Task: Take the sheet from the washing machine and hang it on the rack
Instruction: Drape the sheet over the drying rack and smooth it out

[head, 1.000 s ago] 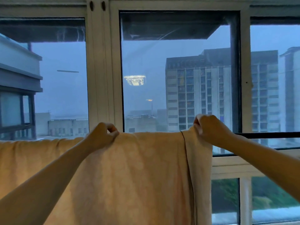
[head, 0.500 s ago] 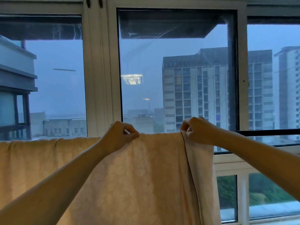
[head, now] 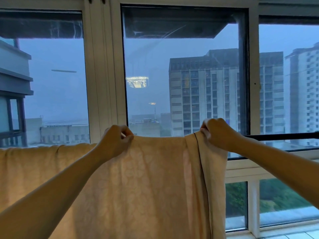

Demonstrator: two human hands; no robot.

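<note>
so I've got the sheet (head: 146,178) spread in front of the window, hanging like a broad soft curtain that runs off the left and bottom of the view. It's thin peachy-cream cloth with a faint flower pattern, light glowing through it, and a narrow dark seam line runs down near its right side. My left hand (head: 115,140) pinches the top edge between thumb and curled fingers. My right hand (head: 217,133) is bunched round the top edge just right of that seam. The fabric dips a little between them. A straight dark rail (head: 283,136) runs off to the right at about the same height, can't tell if the sheet lies over it. White window frame (head: 103,83) behind. Versus half a second back the hands are a bit wider apart, the left one further from the seam
</note>
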